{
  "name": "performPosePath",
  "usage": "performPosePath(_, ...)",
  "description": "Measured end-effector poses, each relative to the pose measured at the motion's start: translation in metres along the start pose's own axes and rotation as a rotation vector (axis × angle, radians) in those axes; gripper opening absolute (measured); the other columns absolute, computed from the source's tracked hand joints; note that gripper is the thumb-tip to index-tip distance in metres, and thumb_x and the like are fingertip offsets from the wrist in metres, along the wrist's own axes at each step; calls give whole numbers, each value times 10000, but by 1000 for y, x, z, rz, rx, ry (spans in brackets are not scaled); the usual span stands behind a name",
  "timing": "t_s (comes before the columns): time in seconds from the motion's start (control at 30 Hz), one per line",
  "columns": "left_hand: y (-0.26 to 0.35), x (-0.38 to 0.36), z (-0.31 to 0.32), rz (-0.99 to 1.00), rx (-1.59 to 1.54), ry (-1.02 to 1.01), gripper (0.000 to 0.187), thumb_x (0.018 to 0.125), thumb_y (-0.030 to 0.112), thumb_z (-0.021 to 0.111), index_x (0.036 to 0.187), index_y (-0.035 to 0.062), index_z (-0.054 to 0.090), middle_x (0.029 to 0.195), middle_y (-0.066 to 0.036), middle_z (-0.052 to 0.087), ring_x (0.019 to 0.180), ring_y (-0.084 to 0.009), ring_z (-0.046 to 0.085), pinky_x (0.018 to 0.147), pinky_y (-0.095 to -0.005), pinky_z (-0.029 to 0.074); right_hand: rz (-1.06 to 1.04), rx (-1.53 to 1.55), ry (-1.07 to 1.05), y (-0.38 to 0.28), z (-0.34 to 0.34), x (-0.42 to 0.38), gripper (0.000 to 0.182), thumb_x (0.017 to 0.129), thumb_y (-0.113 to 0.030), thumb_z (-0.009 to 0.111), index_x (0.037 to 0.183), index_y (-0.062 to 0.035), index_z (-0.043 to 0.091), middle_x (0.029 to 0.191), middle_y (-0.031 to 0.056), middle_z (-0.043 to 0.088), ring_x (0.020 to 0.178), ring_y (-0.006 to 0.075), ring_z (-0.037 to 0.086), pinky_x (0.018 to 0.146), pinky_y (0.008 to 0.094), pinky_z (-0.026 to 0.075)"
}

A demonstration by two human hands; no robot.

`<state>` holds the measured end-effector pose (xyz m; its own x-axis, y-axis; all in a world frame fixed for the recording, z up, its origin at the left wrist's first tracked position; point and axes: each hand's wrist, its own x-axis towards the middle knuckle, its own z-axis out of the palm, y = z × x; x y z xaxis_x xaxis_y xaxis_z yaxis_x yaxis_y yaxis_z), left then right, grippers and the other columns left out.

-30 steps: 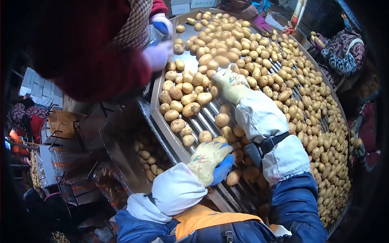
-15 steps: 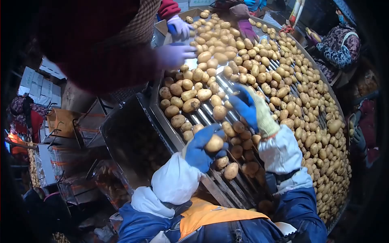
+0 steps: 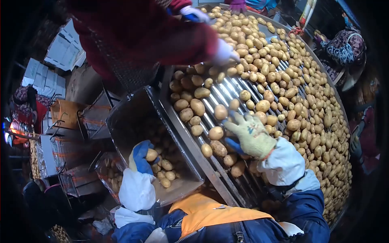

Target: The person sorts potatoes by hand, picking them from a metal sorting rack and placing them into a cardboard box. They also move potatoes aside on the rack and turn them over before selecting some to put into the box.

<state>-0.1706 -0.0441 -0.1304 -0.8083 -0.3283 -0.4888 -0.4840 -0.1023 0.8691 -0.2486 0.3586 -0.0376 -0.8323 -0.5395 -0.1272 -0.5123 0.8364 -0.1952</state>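
Observation:
My left hand [image 3: 142, 158], in a blue-palmed glove, is inside a lined box [image 3: 178, 196] at the left of the sorting table. Its fingers curl around a potato [image 3: 151, 155], just above several loose potatoes [image 3: 165, 174] in the box. My right hand [image 3: 252, 135], in a pale yellow glove with blue fingers, is palm down over the metal rollers [image 3: 221, 91]. Its fingers are spread, with the thumb apart, and the fingertips are close to a potato [image 3: 234, 104]. More potatoes [image 3: 215, 133] lie just left of it.
Potatoes [image 3: 320, 141] cover the table's right side. A raised metal edge [image 3: 188, 143] separates rollers and box. A co-worker's gloved hand [image 3: 225, 53] reaches across the far end from a maroon sleeve [image 3: 182, 40]. White cartons [image 3: 65, 46] and wire-framed bags [image 3: 79, 178] stand at left.
My left hand has moved left from over the rollers into the box with a potato. My right hand has turned palm down and come lower. The co-worker's arm has swung right across the table.

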Motion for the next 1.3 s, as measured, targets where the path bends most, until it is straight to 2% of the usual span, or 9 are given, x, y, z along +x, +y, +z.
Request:
performPosePath(0.13, -9, -3, -3, 513, 699, 237, 564, 997, 295, 672, 1423, -48, 538, 1294, -216, 651, 1099, -279, 686, 1005, -391, 524, 329, 407, 151, 3, -33, -7, 472, 897, -293, 765, 1298, -67, 661, 1201, 212, 678, 1065, 390, 674, 922, 476, 543)
performPosePath(0.23, 36, -52, 49, 565, 650, 136, 587, 982, 263, 698, 1461, -19, 510, 1445, -234, 562, 1299, -344, 585, 1101, -433, 462, 407, 57, 404, 41, -33, -53, 620, 849, -289, 837, 1376, -42, 624, 1359, 256, 632, 1236, 417, 626, 1056, 471, 502)
performPosePath(0.43, 69, -110, 175, 1070, 927, -851, 592, 835, 290, 788, 1349, 74, 591, 1363, -209, 562, 1326, -453, 491, 1136, -610, 351, 1143, 433, 802, 209, 24, -215, 757, 988, -427, 690, 1524, 46, 439, 1500, 259, 528, 1340, 323, 565, 1117, 385, 451)
performPosePath(0.53, 23, -140, 234, 1322, 874, -1141, 579, 858, 285, 752, 1393, 153, 575, 1467, -187, 493, 1394, -480, 417, 1123, -689, 321, 1359, 219, 402, 254, 50, -228, 677, 996, -603, 558, 1529, -188, 510, 1506, 169, 569, 1289, 374, 609, 1091, 427, 467)
performPosePath(0.7, 13, -118, 277, 1332, 1195, -1079, 553, 919, 75, 546, 1453, 219, 526, 1534, -127, 441, 1471, -383, 373, 1136, -728, 255, 984, -30, 291, 172, 37, -128, 669, 973, -688, 496, 1490, -269, 558, 1452, 132, 606, 1317, 347, 579, 1066, 492, 465)
performPosePath(0.87, 42, -59, 275, 1174, 1484, -842, 795, 788, 329, 788, 1517, 252, 479, 1594, -161, 390, 1527, -416, 289, 1184, -723, 167, 839, 144, 350, 96, 45, -86, 769, 935, -705, 537, 1551, -249, 473, 1525, 202, 497, 1327, 464, 526, 1087, 540, 446)
performPosePath(1.03, 85, -2, 276, 1062, 1637, -623, 764, 889, 468, 679, 1581, 284, 411, 1680, -181, 309, 1557, -409, 271, 1199, -739, 74, 602, 169, 315, 20, 43, -63, 880, 875, -596, 691, 1578, -163, 387, 1570, 294, 339, 1339, 565, 417, 1085, 594, 417)
performPosePath(1.13, 79, 32, 268, 1015, 1493, -554, 644, 914, 449, 659, 1513, 256, 523, 1681, -159, 311, 1537, -401, 298, 1201, -740, 84, 314, 370, 107, -3, 6, -84, 817, 918, -552, 686, 1575, -148, 416, 1558, 302, 384, 1357, 553, 459, 1149, 574, 399)
performPosePath(1.3, 89, -27, 224, 1062, 1338, -529, 452, 939, 356, 675, 1340, 147, 661, 1418, -177, 614, 1400, -453, 476, 1188, -684, 223, 542, 550, 135, 50, -37, -93, 458, 974, -357, 696, 1365, -121, 658, 1189, 143, 744, 1051, 325, 733, 943, 436, 553)
